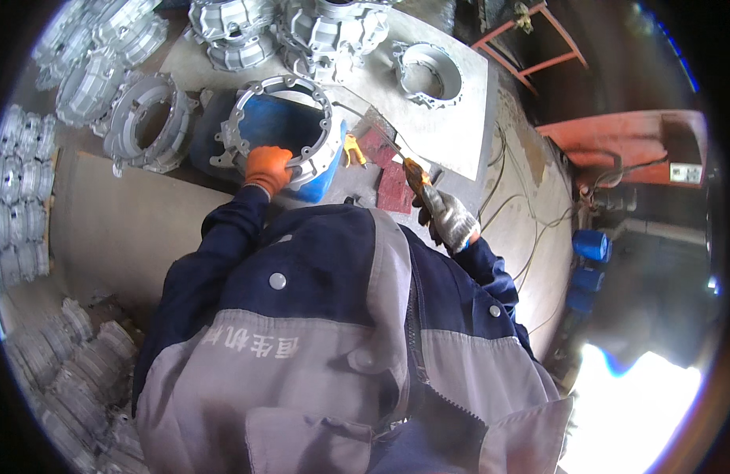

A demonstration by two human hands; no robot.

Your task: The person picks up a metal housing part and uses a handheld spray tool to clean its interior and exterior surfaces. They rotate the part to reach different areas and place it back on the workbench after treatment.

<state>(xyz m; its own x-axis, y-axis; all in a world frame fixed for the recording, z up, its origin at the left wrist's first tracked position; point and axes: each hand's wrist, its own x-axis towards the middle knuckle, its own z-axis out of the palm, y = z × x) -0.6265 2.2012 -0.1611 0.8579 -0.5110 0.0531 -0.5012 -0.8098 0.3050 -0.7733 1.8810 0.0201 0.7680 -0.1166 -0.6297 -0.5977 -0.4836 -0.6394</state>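
Ring lies over the blue box, its near rim clasped by the left hand; a firm downward hold there should stop it rocking. Beside the box rests a yellow tool, probably best left clear of any stroke. Farther right, the right hand is curled round the handle of a rod angled toward the ring; whether its tip touches, I cannot tell. Light, even pressure, aimed away from the left fingers, would serve best.
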